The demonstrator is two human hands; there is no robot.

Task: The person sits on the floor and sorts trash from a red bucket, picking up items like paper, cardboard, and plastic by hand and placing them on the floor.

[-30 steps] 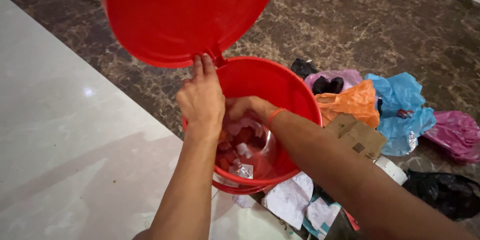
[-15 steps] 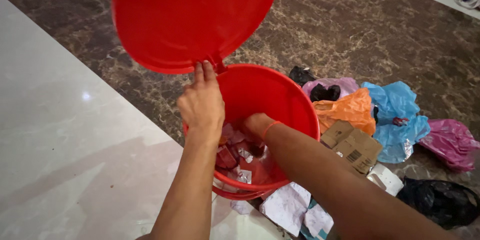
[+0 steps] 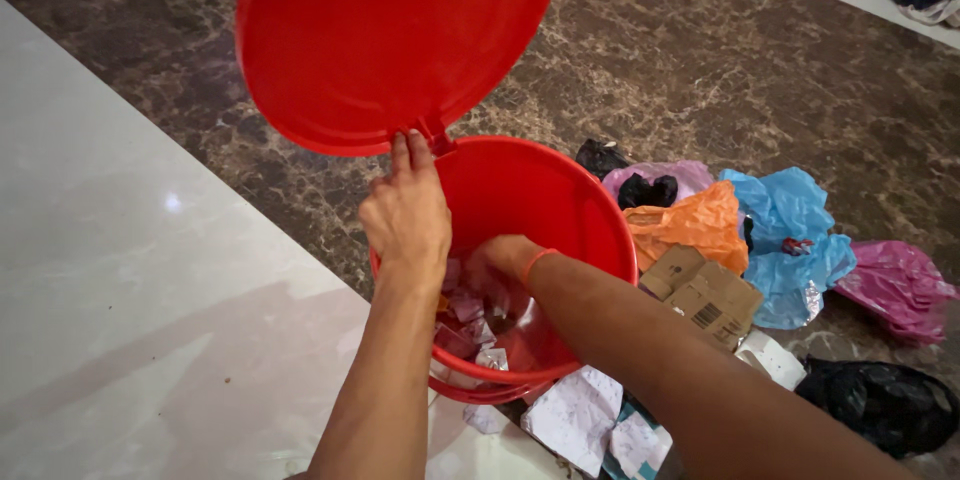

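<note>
At centre: my red bin (image 3: pixel 560 190) stands on the floor (image 3: pixel 120 240), lid (image 3: pixel 390 35) tipped up at 12 o'clock.
Left hand (image 3: pixel 405 215): fingertips pressed on the lid's hinge edge.
Right hand (image 3: pixel 495 270): down among paper scraps (image 3: pixel 470 325); grip hidden, cannot tell.
At 3 o'clock: brown cardboard box (image 3: pixel 705 295), orange bag (image 3: pixel 690 225), blue bag (image 3: pixel 795 230).

One red bin (image 3: pixel 545 210), one red lid (image 3: pixel 390 35), two hands, one cardboard box (image 3: pixel 705 295), about six plastic bags on the floor (image 3: pixel 120 270).
</note>
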